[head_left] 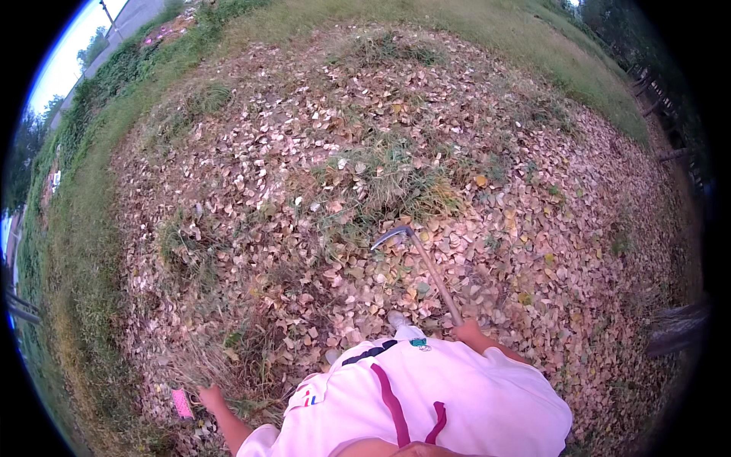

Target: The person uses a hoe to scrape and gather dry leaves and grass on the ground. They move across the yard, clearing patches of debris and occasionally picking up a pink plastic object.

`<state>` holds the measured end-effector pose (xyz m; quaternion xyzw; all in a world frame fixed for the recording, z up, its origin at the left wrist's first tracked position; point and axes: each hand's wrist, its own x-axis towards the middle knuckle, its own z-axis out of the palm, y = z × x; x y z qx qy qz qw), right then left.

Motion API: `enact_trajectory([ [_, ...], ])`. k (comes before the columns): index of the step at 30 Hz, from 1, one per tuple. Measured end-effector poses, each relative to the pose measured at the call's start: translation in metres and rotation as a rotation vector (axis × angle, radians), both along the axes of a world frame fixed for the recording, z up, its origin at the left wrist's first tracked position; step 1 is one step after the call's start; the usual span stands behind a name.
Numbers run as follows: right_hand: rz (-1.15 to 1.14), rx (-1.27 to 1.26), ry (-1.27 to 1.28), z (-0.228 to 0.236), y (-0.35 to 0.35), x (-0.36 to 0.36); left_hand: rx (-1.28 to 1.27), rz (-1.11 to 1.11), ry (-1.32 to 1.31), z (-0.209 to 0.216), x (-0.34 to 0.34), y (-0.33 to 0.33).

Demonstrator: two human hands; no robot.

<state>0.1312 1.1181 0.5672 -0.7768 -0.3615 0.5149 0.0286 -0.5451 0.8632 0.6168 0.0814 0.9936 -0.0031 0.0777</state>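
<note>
In my right hand [470, 333] is a sickle [431, 266], gripped near the lower end of its long wooden handle. Its curved metal blade points left, over dry leaves beside a grass clump [400, 179]. My left hand [212, 397] hangs low at the left, its fingers curled. Right beside those fingers is a small pink patterned rectangular thing [181, 404]; whether the hand grips it, I cannot tell. Dry grass stems [217, 364] stand close to this hand.
Fallen leaves [533, 228] cover the ground, with grass tufts [186, 240] among them. Taller green grass [84, 274] borders the left side. A tree trunk [678, 327] stands at the right edge. One shoe [396, 318] shows below my white top.
</note>
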Motion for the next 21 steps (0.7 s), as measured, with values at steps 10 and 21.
enact_trajectory([
  [10,0.130,-0.092,0.244,-0.064,0.020,0.111,0.161,-0.642,-0.652,-0.121,0.235,0.049],
  [21,0.115,-0.157,0.259,-0.063,0.124,0.009,0.085,-0.113,-0.673,-0.137,0.305,-0.163],
])
